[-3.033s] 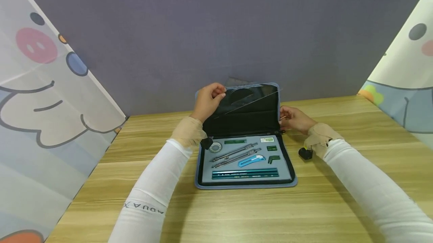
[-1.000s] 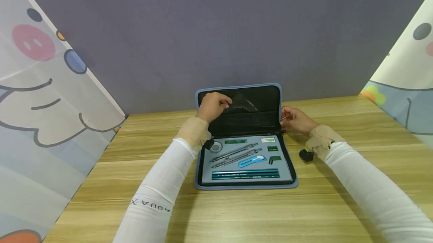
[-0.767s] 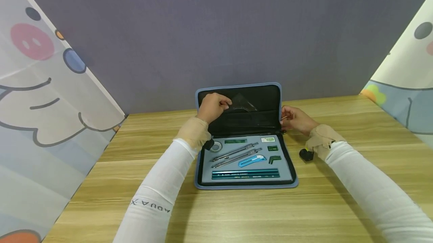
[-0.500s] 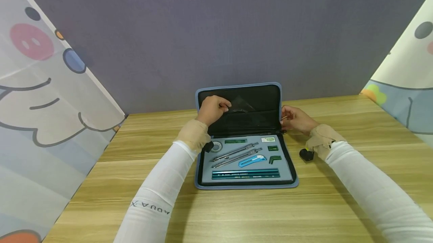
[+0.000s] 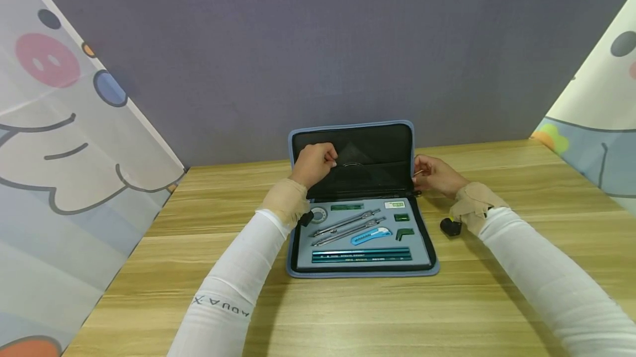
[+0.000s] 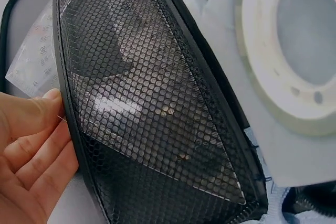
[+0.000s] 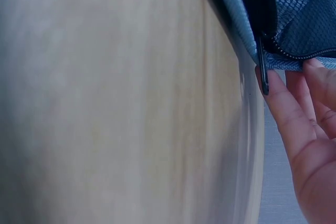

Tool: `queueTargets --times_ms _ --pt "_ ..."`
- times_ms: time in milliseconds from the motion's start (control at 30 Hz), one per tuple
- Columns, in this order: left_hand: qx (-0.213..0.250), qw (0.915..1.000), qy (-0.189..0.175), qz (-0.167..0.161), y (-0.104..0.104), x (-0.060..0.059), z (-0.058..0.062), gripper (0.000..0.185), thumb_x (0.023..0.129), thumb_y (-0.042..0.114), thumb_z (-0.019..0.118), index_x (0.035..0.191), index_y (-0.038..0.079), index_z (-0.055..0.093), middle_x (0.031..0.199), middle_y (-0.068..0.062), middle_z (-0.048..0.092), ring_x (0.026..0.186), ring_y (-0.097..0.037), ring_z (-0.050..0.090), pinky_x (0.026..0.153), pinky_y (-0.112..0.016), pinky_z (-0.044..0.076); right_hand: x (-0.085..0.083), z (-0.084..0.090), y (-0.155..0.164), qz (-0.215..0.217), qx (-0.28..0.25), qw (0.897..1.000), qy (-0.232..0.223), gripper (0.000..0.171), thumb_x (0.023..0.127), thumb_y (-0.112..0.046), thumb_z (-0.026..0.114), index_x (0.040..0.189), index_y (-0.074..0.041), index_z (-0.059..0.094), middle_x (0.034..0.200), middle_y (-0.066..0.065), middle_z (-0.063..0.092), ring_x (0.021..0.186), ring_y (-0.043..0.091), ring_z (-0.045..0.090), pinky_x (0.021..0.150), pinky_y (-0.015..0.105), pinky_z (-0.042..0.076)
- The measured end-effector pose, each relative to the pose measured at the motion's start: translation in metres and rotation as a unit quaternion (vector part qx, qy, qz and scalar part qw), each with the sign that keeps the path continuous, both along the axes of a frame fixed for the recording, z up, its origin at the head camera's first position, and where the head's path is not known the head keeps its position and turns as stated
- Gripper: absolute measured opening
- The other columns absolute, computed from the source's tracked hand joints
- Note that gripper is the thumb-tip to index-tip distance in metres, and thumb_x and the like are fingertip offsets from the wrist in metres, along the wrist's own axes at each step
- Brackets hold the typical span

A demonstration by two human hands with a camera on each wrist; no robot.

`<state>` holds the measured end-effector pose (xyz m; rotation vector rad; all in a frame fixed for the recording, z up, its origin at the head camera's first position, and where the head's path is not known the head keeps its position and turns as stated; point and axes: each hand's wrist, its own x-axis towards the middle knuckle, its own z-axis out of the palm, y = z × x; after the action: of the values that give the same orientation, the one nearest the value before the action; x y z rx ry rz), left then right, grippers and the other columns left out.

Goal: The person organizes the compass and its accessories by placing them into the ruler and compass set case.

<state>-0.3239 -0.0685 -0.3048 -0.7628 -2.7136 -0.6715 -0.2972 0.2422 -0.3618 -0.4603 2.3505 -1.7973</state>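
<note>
An open blue-trimmed zip case lies on the wooden table with its black lid standing upright. My left hand is at the lid's mesh pocket, fingers curled, and pinches a clear set square that sits mostly inside the pocket. In the left wrist view my left hand lies at the pocket's rim, with a clear scaled edge showing above it. My right hand grips the lid's right edge. In the right wrist view, my right hand lies beside the zipper pull.
The case's grey tray holds a tape roll, a metal compass, a blue cutter, small green pieces and dark green pencils. Cartoon curtains flank the table, and a purple wall stands behind it.
My left hand has lowered the clear set square from above the lid down into the mesh pocket. My right hand has stayed on the lid's edge.
</note>
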Motion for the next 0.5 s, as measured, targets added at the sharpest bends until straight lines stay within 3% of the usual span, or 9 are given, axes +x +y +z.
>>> queueTargets --times_ms 200,500 --pt "-0.005 0.9995 0.032 -0.005 -0.0007 -0.001 -0.0017 0.005 0.084 0.007 0.07 0.088 0.008 0.07 0.088 -0.005 0.07 0.082 -0.017 0.066 0.077 -0.031 0.051 -0.0003 0.0004 0.0003 -0.004 0.006 1.0 -0.002 0.015 0.086 0.018 0.045 0.098 0.013 0.037 0.086 0.007 0.052 0.075 0.012 0.059 0.069 0.03 0.055" --pt "-0.014 0.9993 0.034 0.01 0.0007 0.0049 0.0008 0.016 0.085 0.004 0.067 0.1 0.005 0.069 0.094 -0.007 0.069 0.085 -0.018 0.065 0.079 -0.031 0.051 0.001 0.0022 -0.0009 -0.006 0.008 1.0 -0.001 0.016 0.086 0.019 0.045 0.098 0.013 0.038 0.085 0.006 0.054 0.075 0.012 0.06 0.069 0.031 0.055"
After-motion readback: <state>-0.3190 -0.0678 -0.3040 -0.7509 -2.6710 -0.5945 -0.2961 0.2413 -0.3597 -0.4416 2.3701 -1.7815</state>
